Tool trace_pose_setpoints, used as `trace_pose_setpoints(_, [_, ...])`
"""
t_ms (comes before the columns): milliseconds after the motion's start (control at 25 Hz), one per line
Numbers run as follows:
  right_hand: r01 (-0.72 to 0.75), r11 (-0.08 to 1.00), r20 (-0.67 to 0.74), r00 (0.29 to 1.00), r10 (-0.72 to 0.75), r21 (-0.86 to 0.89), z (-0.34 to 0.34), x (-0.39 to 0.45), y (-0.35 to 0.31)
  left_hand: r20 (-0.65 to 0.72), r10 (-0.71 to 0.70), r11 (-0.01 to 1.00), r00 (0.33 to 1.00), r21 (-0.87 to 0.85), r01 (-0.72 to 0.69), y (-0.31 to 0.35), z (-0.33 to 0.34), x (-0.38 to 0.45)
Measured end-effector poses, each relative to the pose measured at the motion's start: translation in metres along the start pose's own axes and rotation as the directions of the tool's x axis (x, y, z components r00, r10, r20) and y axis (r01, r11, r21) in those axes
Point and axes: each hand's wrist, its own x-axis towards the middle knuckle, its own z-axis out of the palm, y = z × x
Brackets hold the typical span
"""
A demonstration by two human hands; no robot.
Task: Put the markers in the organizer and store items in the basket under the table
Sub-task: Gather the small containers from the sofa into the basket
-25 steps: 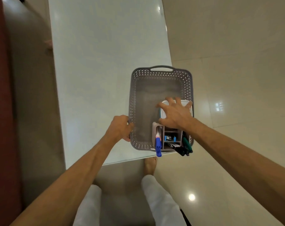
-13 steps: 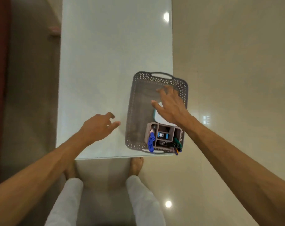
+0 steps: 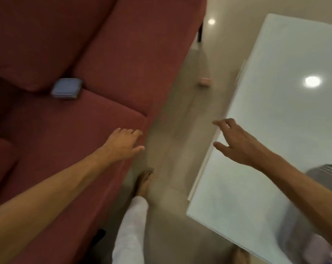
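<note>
Only a blurred corner of the grey perforated basket [image 3: 326,172] shows at the right edge of the white table [image 3: 275,130], partly behind my right forearm. The organizer and markers are hidden, apart from a pale and blue smear at the bottom right corner. My left hand [image 3: 121,143] hovers empty over the edge of the red sofa seat, fingers relaxed. With fingers spread, my right hand [image 3: 235,143] hangs empty over the table's left edge.
A red sofa [image 3: 75,73] fills the left half, with a flat blue-grey item [image 3: 67,90] lying at the foot of its back cushion. A narrow strip of beige floor [image 3: 172,141] runs between sofa and table. A small pink object [image 3: 204,81] lies on that floor farther away.
The view has swung left from the table to the sofa. Both hands have left the basket; the right hand drew back from inside it to the table's left edge.
</note>
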Motion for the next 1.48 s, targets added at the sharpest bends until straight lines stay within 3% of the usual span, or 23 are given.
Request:
trace_pose_setpoints(200, [0.038, 0.997, 0.083, 0.996, -0.044, 0.067, 0.03, 0.155, -0.141, -0.065, -0.168, 0.967, 0.984, -0.206, 0.151, -0.177, 0.002, 0.023])
trace_pose_setpoints(360, [0.112, 0.989, 0.148, 0.981, -0.125, 0.095, 0.049, 0.263, -0.249, -0.142, -0.419, 0.861, 0.897, -0.375, 0.343, -0.321, 0.005, 0.067])
trace_pose_setpoints(440, [0.152, 0.983, 0.158, 0.973, -0.168, 0.107, 0.055, 0.306, -0.288, -0.138, -0.556, 0.757, 0.82, -0.492, 0.43, -0.378, 0.007, 0.093])
trace_pose_setpoints(520, [0.157, 0.974, 0.144, 0.973, -0.181, 0.162, 0.057, 0.335, -0.312, -0.056, -0.673, 0.558, 0.737, -0.692, 0.457, -0.415, 0.007, 0.116])
trace_pose_setpoints(600, [0.154, 0.969, 0.114, 0.977, -0.178, 0.193, 0.057, 0.347, -0.32, 0.095, -0.7, 0.344, 0.708, -0.824, 0.451, -0.425, 0.007, 0.137])
trace_pose_setpoints(680, [0.127, 0.975, 0.122, 0.981, -0.151, 0.184, 0.056, 0.344, -0.314, 0.175, -0.69, 0.27, 0.702, -0.838, 0.474, -0.417, 0.011, 0.153])
trace_pose_setpoints(800, [0.049, 0.985, 0.162, 0.984, -0.076, 0.164, 0.052, 0.317, -0.282, 0.142, -0.673, 0.226, 0.726, -0.895, 0.385, -0.38, 0.009, 0.162])
trace_pose_setpoints(960, [-0.136, 0.958, 0.148, 0.984, 0.101, 0.253, 0.032, 0.253, -0.211, 0.097, -0.484, 0.258, 0.87, -0.934, 0.247, -0.297, -0.01, 0.163])
trace_pose_setpoints(1080, [-0.275, 0.891, 0.082, 0.961, 0.263, 0.36, 0.013, 0.175, -0.143, 0.08, -0.299, 0.291, 0.951, -0.941, 0.171, -0.193, -0.032, 0.164])
trace_pose_setpoints(1240, [-0.372, 0.839, -0.011, 0.912, 0.41, 0.397, -0.013, 0.043, -0.029, 0.05, -0.094, 0.295, 0.994, -0.952, 0.076, -0.009, -0.066, 0.155])
trace_pose_setpoints(1360, [-0.476, 0.76, -0.164, 0.79, 0.591, 0.442, -0.039, -0.078, 0.083, 0.032, 0.056, 0.252, 0.998, -0.968, 0.017, 0.159, -0.091, 0.134])
trace_pose_setpoints(1480, [-0.624, 0.617, -0.295, 0.547, 0.783, 0.48, -0.056, -0.201, 0.19, 0.006, 0.198, 0.242, 0.98, -0.969, -0.043, 0.311, -0.098, 0.113])
